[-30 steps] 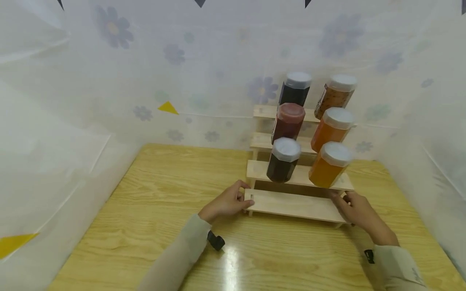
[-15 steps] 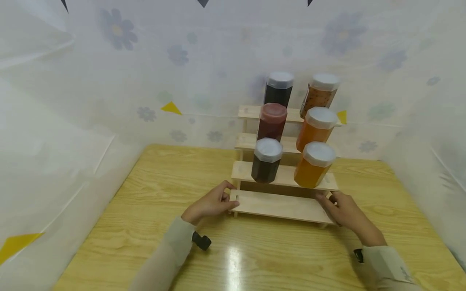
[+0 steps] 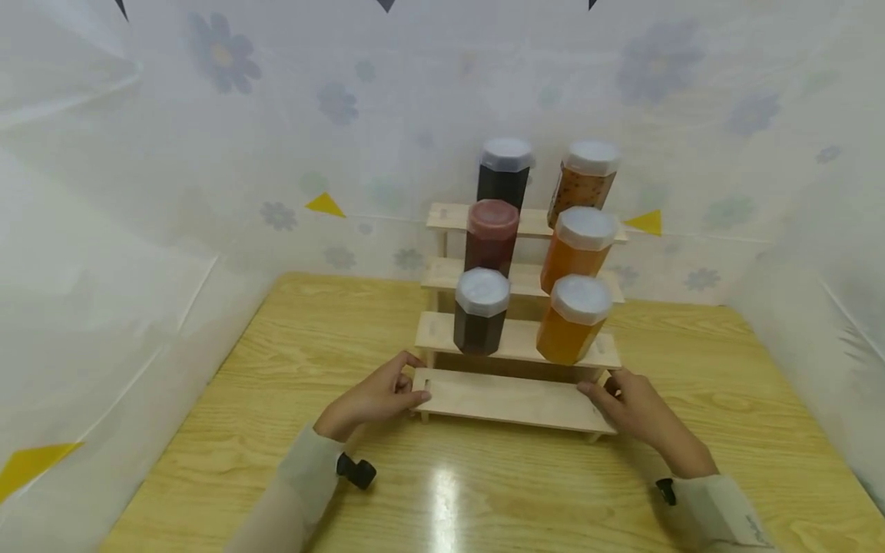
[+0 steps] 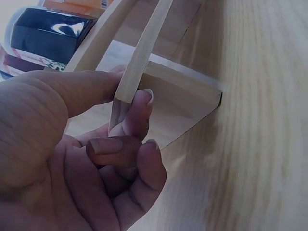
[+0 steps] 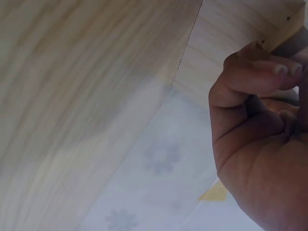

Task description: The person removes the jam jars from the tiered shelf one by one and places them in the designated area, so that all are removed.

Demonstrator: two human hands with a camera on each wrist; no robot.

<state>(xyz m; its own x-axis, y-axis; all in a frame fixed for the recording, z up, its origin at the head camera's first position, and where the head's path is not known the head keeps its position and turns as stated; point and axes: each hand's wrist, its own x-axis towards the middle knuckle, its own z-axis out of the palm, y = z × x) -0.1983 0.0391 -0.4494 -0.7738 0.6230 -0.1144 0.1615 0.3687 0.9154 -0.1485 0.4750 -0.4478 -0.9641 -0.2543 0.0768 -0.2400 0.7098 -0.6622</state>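
Observation:
A stepped wooden display rack [image 3: 505,398] stands on the table with bare lowest shelf. My left hand [image 3: 376,397] grips that shelf's left end, thumb on top and fingers curled beneath, as the left wrist view shows at the shelf board [image 4: 144,57]. At the opposite end my right hand [image 3: 646,411] holds the shelf, thumb over its top; its fingers [image 5: 255,77] curl at the wood in the right wrist view. Jars pair up on the upper three tiers: black [image 3: 479,326] and amber [image 3: 568,334], dark red [image 3: 489,242] and orange [image 3: 575,257], black [image 3: 503,184] and speckled brown [image 3: 583,188].
The wood-grain table [image 3: 311,330] extends around the rack on both sides and in front. Behind it hangs a white flowered sheet [image 3: 415,115], close to the top tier, with more sheeting at left and right. Yellow triangles [image 3: 325,205] mark the back sheet.
The rack has slid leftward across the table with all its jars, both hands moving along with it and keeping their hold. A yellow triangle behind its right side has come into view.

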